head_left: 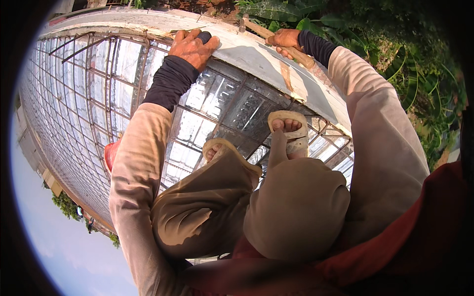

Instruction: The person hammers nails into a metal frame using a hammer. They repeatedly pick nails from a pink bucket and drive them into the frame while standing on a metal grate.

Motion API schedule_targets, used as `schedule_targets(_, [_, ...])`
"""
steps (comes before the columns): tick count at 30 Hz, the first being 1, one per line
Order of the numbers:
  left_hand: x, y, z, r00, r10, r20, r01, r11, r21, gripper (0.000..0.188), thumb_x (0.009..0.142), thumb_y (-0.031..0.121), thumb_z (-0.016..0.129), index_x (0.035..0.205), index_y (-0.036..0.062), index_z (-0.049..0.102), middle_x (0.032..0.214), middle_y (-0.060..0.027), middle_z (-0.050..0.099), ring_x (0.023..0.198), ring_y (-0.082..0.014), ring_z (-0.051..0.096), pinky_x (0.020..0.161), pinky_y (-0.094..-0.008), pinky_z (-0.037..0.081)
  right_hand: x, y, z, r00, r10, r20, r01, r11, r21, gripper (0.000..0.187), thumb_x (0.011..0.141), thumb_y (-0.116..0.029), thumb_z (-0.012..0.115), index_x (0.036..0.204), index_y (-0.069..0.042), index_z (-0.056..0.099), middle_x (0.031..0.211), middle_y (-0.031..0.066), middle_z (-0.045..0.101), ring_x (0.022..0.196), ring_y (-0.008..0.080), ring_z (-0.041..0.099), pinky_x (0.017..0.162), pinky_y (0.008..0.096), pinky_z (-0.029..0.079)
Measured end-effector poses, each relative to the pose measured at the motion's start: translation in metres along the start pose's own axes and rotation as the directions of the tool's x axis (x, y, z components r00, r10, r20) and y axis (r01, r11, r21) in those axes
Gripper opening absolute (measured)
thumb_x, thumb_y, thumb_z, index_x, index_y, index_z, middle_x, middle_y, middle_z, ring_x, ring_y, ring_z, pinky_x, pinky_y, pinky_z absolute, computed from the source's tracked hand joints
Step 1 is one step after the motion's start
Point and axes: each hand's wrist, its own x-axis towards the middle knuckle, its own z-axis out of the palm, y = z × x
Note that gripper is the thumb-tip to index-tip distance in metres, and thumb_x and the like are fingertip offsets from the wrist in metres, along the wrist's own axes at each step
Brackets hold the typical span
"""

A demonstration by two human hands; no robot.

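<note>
My right hand [290,40] is closed round the wooden handle of a hammer [257,29]. The hammer's metal head points left, above a long pale board [252,60] at the far edge of a rebar grid. My left hand [193,48] bears on this board farther left, its fingers bent over it and their tips hidden. A dark band wraps one of its fingers. Beneath and nearer to me, the rusty rebar grid [137,79] lies over shiny metal decking [190,129].
My sandalled feet [289,129] stand on the grid beside the board. Two loose bar ends [81,48] stick out at the left. A red rounded object [111,153] shows beside my left sleeve. Green plants [414,79] grow beyond the board, at the right.
</note>
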Motion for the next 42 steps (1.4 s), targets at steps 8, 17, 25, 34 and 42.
schedule_targets(8, [0.001,-0.001,-0.001,0.999,0.010,-0.032,-0.010,1.000,0.023,0.033,0.090,0.010,0.059,0.120,0.0237,0.061,0.098,-0.0189,0.073,0.121,-0.0374,0.061,0.100,-0.0542,0.041,0.023,0.003,-0.072,0.701,-0.368,-0.610,0.578,0.795,0.184,0.036,0.101,-0.040,0.053,0.089,-0.006,0.055,0.060,0.0024,0.054,0.048,0.0119,0.054,0.044,0.0336,0.050])
schedule_targets(17, [-0.004,-0.005,0.005,1.000,0.012,-0.021,-0.013,1.000,-0.008,0.032,0.093,0.014,0.056,0.124,0.0238,0.058,0.099,-0.0193,0.072,0.118,-0.0405,0.062,0.101,-0.0562,0.040,-0.014,-0.011,-0.001,0.983,-0.079,-0.166,0.086,0.996,0.039,0.032,0.100,-0.031,0.055,0.106,0.000,0.054,0.062,0.0056,0.053,0.045,0.0135,0.051,0.039,0.0335,0.046])
schedule_targets(25, [-0.015,-0.016,-0.016,0.986,0.045,-0.163,-0.054,0.997,-0.050,0.041,0.090,0.019,0.067,0.129,0.0188,0.055,0.107,-0.0129,0.072,0.123,-0.0368,0.058,0.110,-0.0524,0.035,0.004,-0.045,-0.021,0.982,-0.187,-0.035,0.179,0.841,0.511,0.026,0.101,-0.025,0.058,0.113,-0.005,0.045,0.074,0.0022,0.054,0.057,0.0102,0.054,0.043,0.0264,0.047])
schedule_targets(34, [-0.024,-0.060,-0.007,0.992,-0.120,-0.039,0.125,0.978,0.168,0.031,0.097,0.038,0.059,0.120,0.0173,0.057,0.101,-0.0238,0.072,0.124,-0.0382,0.058,0.117,-0.0510,0.032,0.024,-0.096,0.066,0.969,-0.236,-0.068,0.241,0.857,0.455,0.026,0.107,-0.032,0.044,0.107,-0.006,0.048,0.067,0.0009,0.049,0.048,0.0087,0.045,0.039,0.0242,0.044])
schedule_targets(42, [-0.027,-0.063,0.000,0.984,-0.082,-0.155,0.100,0.989,0.112,0.019,0.098,0.022,0.056,0.116,0.0171,0.060,0.097,-0.0225,0.072,0.119,-0.0389,0.061,0.116,-0.0505,0.035,0.013,-0.121,0.008,0.905,-0.343,-0.250,0.405,0.873,0.270,0.029,0.106,-0.035,0.047,0.111,-0.006,0.048,0.075,0.0009,0.053,0.054,0.0078,0.048,0.044,0.0251,0.049])
